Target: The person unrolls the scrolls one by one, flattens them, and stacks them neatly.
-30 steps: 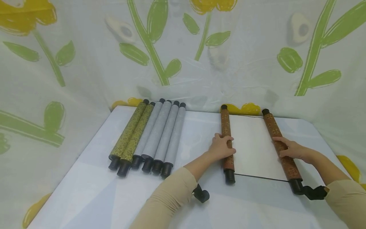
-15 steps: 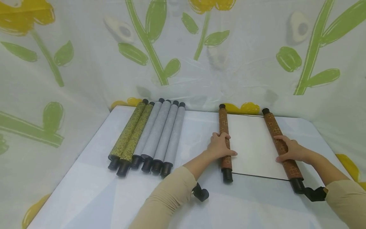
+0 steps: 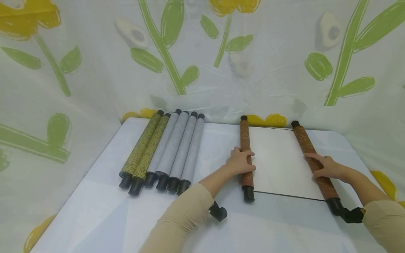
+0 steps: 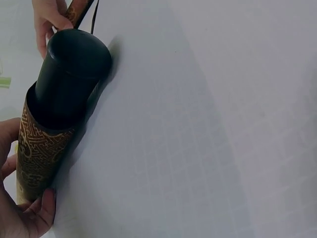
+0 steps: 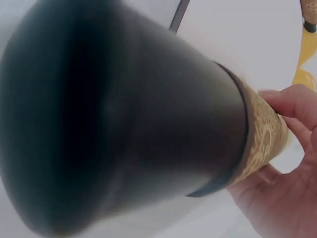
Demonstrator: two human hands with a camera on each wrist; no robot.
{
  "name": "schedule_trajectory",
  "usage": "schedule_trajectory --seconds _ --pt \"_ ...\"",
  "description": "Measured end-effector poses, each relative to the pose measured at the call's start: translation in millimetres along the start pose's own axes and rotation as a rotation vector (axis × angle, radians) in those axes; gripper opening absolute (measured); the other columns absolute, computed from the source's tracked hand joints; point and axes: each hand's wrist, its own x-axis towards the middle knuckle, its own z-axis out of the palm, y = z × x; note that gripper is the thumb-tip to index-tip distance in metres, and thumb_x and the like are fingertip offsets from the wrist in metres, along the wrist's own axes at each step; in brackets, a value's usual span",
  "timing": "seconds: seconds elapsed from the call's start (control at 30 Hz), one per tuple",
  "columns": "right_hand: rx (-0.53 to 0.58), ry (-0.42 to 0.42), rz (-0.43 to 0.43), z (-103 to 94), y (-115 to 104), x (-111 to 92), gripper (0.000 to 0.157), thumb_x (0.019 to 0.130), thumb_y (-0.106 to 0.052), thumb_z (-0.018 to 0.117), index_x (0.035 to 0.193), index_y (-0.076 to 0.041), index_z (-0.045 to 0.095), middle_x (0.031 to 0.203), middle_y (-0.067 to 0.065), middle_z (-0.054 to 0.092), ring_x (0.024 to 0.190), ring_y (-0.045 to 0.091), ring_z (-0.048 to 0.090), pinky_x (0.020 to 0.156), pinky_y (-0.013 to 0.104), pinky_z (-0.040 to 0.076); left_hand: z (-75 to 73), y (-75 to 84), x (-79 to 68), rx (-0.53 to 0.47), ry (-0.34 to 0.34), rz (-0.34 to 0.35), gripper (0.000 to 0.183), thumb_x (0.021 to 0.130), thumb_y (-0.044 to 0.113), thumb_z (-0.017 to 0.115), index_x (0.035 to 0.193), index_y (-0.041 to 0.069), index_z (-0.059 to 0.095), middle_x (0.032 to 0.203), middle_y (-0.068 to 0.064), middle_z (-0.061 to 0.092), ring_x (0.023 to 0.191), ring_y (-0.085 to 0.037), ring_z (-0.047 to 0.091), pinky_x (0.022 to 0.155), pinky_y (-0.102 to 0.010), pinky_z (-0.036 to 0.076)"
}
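A brown, gold-patterned hanging scroll lies partly unrolled on the table, its plain white sheet (image 3: 281, 158) spread between two rolls. My left hand (image 3: 237, 163) grips the left roll (image 3: 245, 135) around its middle, thumb on the sheet side. Around the right roll (image 3: 303, 138), my right hand (image 3: 330, 168) has its thumb and fingers curled, and this roll slants outward toward me. The left wrist view has the left roll's black end knob (image 4: 74, 59) close up, with fingers (image 4: 44, 213) on the patterned part. A black knob (image 5: 148, 114) fills much of the right wrist view.
Left of the scroll lie two yellow-green rolled scrolls (image 3: 142, 151) and several grey ones (image 3: 180, 147), side by side with black ends. The white table (image 3: 104, 211) meets a flower-printed curtain (image 3: 221, 88) at the back. Black wrist cameras (image 3: 218, 212) hang by both forearms.
The left roll has shifted a little left and the right roll a little right, so the white sheet between them is wider. Both hands have kept hold of their rolls.
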Motion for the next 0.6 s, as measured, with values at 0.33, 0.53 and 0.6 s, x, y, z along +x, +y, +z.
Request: schedule_trajectory --seconds 0.33,0.53,0.6 --pt "-0.082 0.099 0.016 1.3 3 -4 0.099 0.070 -0.028 0.082 0.136 0.007 0.016 0.122 0.048 0.024 0.104 0.060 0.031 0.081 0.070 0.035 -0.6 -9.6 1.7 -0.072 0.053 -0.024 0.056 0.071 0.049 0.078 0.117 0.028 0.055 0.118 -0.011 0.044 0.097 -0.018 0.045 0.063 -0.027 0.040" --pt "-0.064 0.088 0.010 -0.5 6 -6 0.089 0.074 -0.012 0.073 0.137 0.008 0.013 0.122 0.050 0.025 0.105 0.062 0.031 0.080 0.071 0.035 -3.2 -15.7 3.6 -0.144 0.050 -0.023 0.051 0.073 0.039 0.079 0.115 0.025 0.055 0.120 -0.013 0.043 0.099 -0.020 0.046 0.067 -0.028 0.043" --pt "-0.061 0.079 0.014 -1.2 7 -6 0.086 0.075 -0.010 0.069 0.138 0.009 0.014 0.121 0.051 0.024 0.104 0.061 0.030 0.079 0.070 0.035 -3.3 -17.0 4.5 -0.150 0.049 -0.018 0.047 0.074 0.035 0.078 0.115 0.025 0.056 0.120 -0.012 0.043 0.100 -0.020 0.046 0.068 -0.028 0.042"
